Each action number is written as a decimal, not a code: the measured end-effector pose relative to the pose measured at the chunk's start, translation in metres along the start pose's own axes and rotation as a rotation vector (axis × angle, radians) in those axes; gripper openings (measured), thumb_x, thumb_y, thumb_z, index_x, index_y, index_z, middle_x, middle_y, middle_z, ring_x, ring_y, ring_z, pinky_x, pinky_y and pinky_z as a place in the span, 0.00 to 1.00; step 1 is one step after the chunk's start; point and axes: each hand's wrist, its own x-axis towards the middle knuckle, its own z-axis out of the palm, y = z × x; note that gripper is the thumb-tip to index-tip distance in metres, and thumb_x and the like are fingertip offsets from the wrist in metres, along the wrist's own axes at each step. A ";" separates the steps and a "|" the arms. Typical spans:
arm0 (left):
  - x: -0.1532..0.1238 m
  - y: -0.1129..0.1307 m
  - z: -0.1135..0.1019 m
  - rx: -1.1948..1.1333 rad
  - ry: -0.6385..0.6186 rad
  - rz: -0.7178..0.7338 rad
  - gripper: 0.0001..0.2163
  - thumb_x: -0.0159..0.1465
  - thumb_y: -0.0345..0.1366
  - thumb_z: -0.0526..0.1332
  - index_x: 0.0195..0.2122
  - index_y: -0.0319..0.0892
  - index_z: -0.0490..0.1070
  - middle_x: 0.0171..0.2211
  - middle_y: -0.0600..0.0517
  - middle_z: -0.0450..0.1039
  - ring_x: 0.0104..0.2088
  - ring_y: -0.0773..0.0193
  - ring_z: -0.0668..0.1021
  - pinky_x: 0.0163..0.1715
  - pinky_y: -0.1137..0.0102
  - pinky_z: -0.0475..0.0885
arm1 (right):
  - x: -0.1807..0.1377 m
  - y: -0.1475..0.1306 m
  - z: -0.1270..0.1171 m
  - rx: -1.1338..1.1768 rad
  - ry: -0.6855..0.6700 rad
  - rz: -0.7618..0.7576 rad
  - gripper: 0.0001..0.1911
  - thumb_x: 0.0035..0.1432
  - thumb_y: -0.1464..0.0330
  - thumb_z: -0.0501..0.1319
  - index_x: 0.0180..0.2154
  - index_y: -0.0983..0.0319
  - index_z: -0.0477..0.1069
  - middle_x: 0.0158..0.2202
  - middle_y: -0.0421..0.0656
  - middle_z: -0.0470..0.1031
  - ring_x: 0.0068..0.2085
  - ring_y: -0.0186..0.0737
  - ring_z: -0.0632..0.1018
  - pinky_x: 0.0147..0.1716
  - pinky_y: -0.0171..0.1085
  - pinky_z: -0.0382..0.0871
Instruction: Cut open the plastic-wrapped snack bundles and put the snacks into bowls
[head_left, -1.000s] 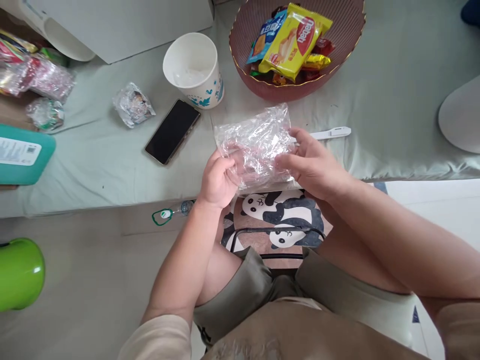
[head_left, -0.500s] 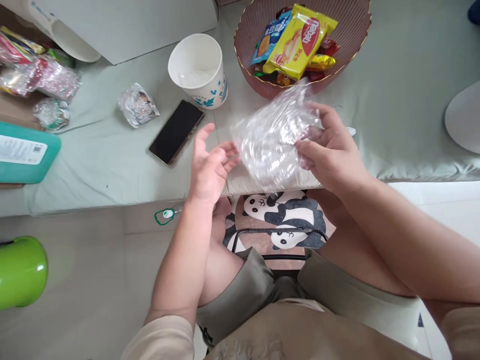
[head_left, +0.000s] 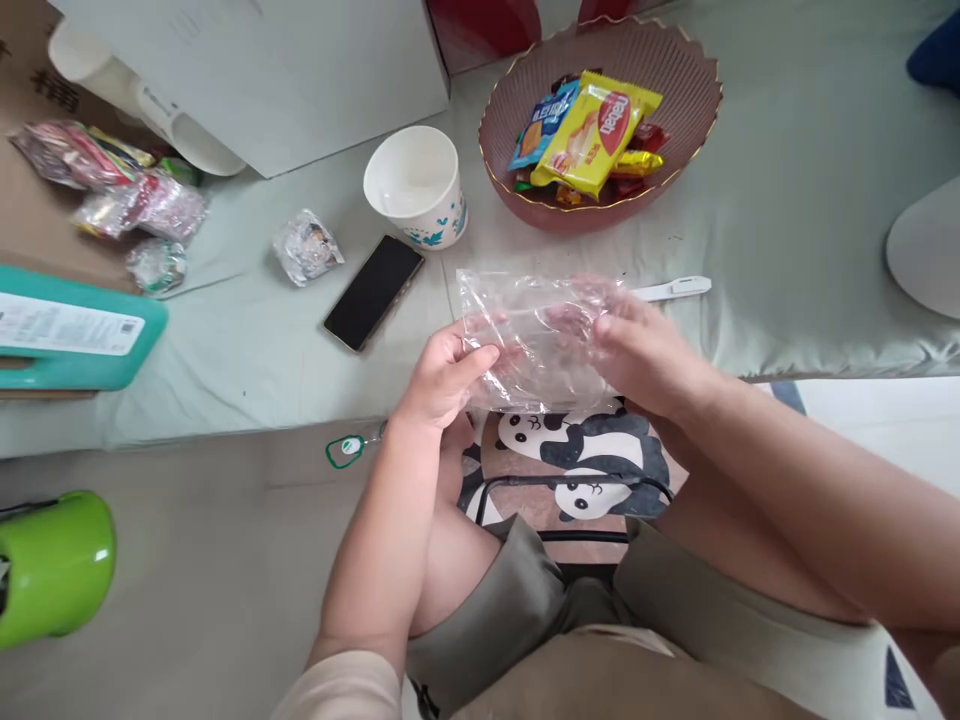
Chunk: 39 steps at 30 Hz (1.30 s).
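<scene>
A clear plastic bag (head_left: 536,345) is stretched between my two hands, just over the front edge of the padded seat. My left hand (head_left: 444,375) pinches its left side, thumb on top. At the right side, my right hand (head_left: 645,345) grips the bag, its fingers partly seen through the film. Behind the right hand lies a white plastic utility knife or similar slim tool (head_left: 679,289). Past the bag stands a pink ribbed bowl (head_left: 517,205) with wrapped snacks, a yellow packet (head_left: 596,135) on top. A white paper cup (head_left: 420,185) and a black phone (head_left: 373,293) are to the left.
A crumpled clear wrapper (head_left: 306,248) lies left of the phone. Farther left are a cardboard box (head_left: 52,230) with packets and a teal container (head_left: 127,345). A white box (head_left: 300,80) stands at the back. On the floor are a green bin (head_left: 64,570) and panda mat (head_left: 570,440).
My left hand, fingers spread before, has taken hold of the bag's left side. The bag has gone from bunched to spread flat, and the white tool now shows more.
</scene>
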 end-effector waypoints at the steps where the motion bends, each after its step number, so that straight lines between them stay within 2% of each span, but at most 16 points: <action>1: 0.000 0.001 0.000 0.003 -0.002 0.009 0.27 0.47 0.46 0.82 0.46 0.42 0.80 0.32 0.50 0.85 0.34 0.58 0.87 0.37 0.69 0.82 | -0.001 0.000 0.003 0.042 -0.047 0.069 0.35 0.49 0.51 0.76 0.55 0.54 0.70 0.49 0.46 0.82 0.52 0.47 0.83 0.52 0.48 0.79; 4: 0.002 0.001 0.001 0.018 0.004 0.055 0.24 0.47 0.46 0.82 0.43 0.43 0.80 0.31 0.51 0.85 0.33 0.59 0.87 0.37 0.68 0.82 | -0.005 -0.003 0.013 0.016 -0.174 0.202 0.32 0.47 0.53 0.78 0.50 0.58 0.74 0.45 0.46 0.84 0.47 0.46 0.84 0.50 0.47 0.80; 7: 0.004 -0.001 0.000 0.040 0.029 0.080 0.20 0.49 0.48 0.80 0.37 0.42 0.81 0.31 0.50 0.85 0.33 0.59 0.87 0.37 0.69 0.82 | -0.008 -0.009 0.015 -0.156 -0.175 0.172 0.18 0.55 0.58 0.74 0.43 0.60 0.77 0.33 0.42 0.82 0.33 0.38 0.81 0.35 0.39 0.77; 10: 0.003 -0.002 -0.004 0.162 0.030 0.028 0.17 0.52 0.48 0.76 0.32 0.40 0.80 0.25 0.49 0.83 0.26 0.60 0.84 0.26 0.71 0.79 | -0.008 -0.012 0.013 -0.266 -0.130 0.149 0.11 0.60 0.62 0.68 0.42 0.61 0.77 0.20 0.36 0.73 0.22 0.32 0.71 0.22 0.34 0.65; 13: 0.000 -0.001 -0.008 0.218 0.010 0.003 0.16 0.54 0.46 0.74 0.37 0.41 0.79 0.19 0.54 0.78 0.16 0.63 0.78 0.14 0.74 0.69 | -0.007 -0.010 0.010 -0.224 -0.103 0.113 0.13 0.61 0.62 0.67 0.46 0.59 0.77 0.17 0.31 0.66 0.18 0.31 0.65 0.18 0.34 0.57; 15: -0.001 0.001 -0.008 0.162 0.013 0.050 0.15 0.54 0.45 0.74 0.38 0.44 0.78 0.17 0.57 0.76 0.14 0.65 0.76 0.12 0.75 0.67 | -0.006 -0.007 0.009 -0.169 -0.086 0.059 0.12 0.60 0.60 0.68 0.43 0.57 0.78 0.18 0.32 0.65 0.19 0.31 0.65 0.19 0.34 0.57; 19: 0.002 0.006 -0.007 0.042 0.026 0.088 0.08 0.51 0.39 0.72 0.27 0.44 0.75 0.17 0.58 0.70 0.14 0.70 0.71 0.13 0.75 0.67 | -0.005 -0.005 0.006 -0.082 -0.080 -0.038 0.12 0.53 0.57 0.72 0.33 0.57 0.77 0.24 0.37 0.72 0.22 0.33 0.68 0.22 0.36 0.60; 21: 0.005 0.009 -0.008 0.020 0.022 0.060 0.07 0.51 0.38 0.69 0.24 0.44 0.73 0.19 0.57 0.68 0.15 0.71 0.70 0.14 0.75 0.68 | -0.005 -0.007 0.003 -0.104 -0.104 -0.056 0.13 0.55 0.54 0.69 0.32 0.57 0.78 0.24 0.39 0.72 0.23 0.35 0.69 0.23 0.37 0.61; 25: 0.009 0.006 -0.013 0.047 -0.005 0.030 0.13 0.55 0.48 0.68 0.31 0.42 0.76 0.28 0.52 0.72 0.22 0.67 0.74 0.20 0.71 0.75 | -0.006 -0.012 -0.005 -0.337 -0.254 -0.151 0.22 0.66 0.49 0.59 0.35 0.58 0.83 0.30 0.44 0.77 0.30 0.40 0.75 0.32 0.42 0.69; 28: 0.007 0.000 -0.016 0.173 -0.027 0.082 0.15 0.51 0.36 0.74 0.40 0.43 0.78 0.39 0.52 0.76 0.28 0.69 0.75 0.28 0.73 0.78 | -0.006 -0.015 -0.009 -0.573 -0.308 -0.249 0.24 0.64 0.46 0.63 0.31 0.56 0.84 0.38 0.47 0.79 0.41 0.46 0.79 0.47 0.48 0.74; 30: 0.003 -0.003 -0.018 0.240 -0.065 0.121 0.19 0.50 0.29 0.72 0.45 0.44 0.78 0.46 0.51 0.77 0.30 0.70 0.76 0.29 0.74 0.78 | -0.005 -0.017 -0.013 -0.608 -0.237 -0.287 0.23 0.61 0.45 0.66 0.28 0.55 0.83 0.44 0.48 0.79 0.50 0.51 0.79 0.56 0.53 0.72; 33: 0.000 -0.004 -0.021 0.275 -0.152 0.145 0.19 0.52 0.28 0.69 0.46 0.45 0.80 0.48 0.50 0.78 0.30 0.69 0.76 0.29 0.74 0.75 | -0.003 -0.018 -0.018 -0.476 -0.012 -0.338 0.22 0.61 0.44 0.66 0.30 0.55 0.81 0.49 0.48 0.79 0.59 0.55 0.76 0.64 0.57 0.68; 35: -0.001 -0.004 -0.021 0.271 -0.212 0.156 0.17 0.54 0.31 0.69 0.46 0.45 0.82 0.44 0.50 0.79 0.30 0.67 0.76 0.29 0.73 0.74 | -0.003 -0.017 -0.018 -0.340 0.056 -0.296 0.21 0.61 0.45 0.66 0.33 0.55 0.79 0.47 0.48 0.80 0.58 0.53 0.78 0.63 0.56 0.70; 36: 0.000 -0.003 -0.019 0.273 -0.238 0.178 0.14 0.57 0.35 0.69 0.45 0.45 0.83 0.41 0.49 0.80 0.31 0.66 0.77 0.31 0.72 0.73 | -0.004 -0.017 -0.017 -0.273 0.032 -0.233 0.21 0.61 0.45 0.66 0.35 0.56 0.78 0.46 0.47 0.81 0.56 0.52 0.79 0.61 0.54 0.72; 37: 0.000 -0.003 -0.017 0.287 -0.256 0.212 0.10 0.61 0.39 0.68 0.42 0.44 0.84 0.39 0.48 0.81 0.32 0.64 0.78 0.32 0.71 0.73 | -0.005 -0.017 -0.014 -0.219 -0.030 -0.146 0.21 0.60 0.46 0.67 0.38 0.56 0.78 0.46 0.47 0.81 0.53 0.50 0.81 0.59 0.52 0.74; 39: 0.002 -0.003 -0.011 0.349 -0.266 0.294 0.11 0.64 0.44 0.66 0.35 0.44 0.85 0.38 0.46 0.82 0.35 0.61 0.79 0.35 0.69 0.73 | -0.008 -0.017 -0.005 -0.170 -0.214 0.040 0.23 0.59 0.47 0.69 0.45 0.58 0.76 0.44 0.47 0.82 0.46 0.46 0.82 0.49 0.46 0.78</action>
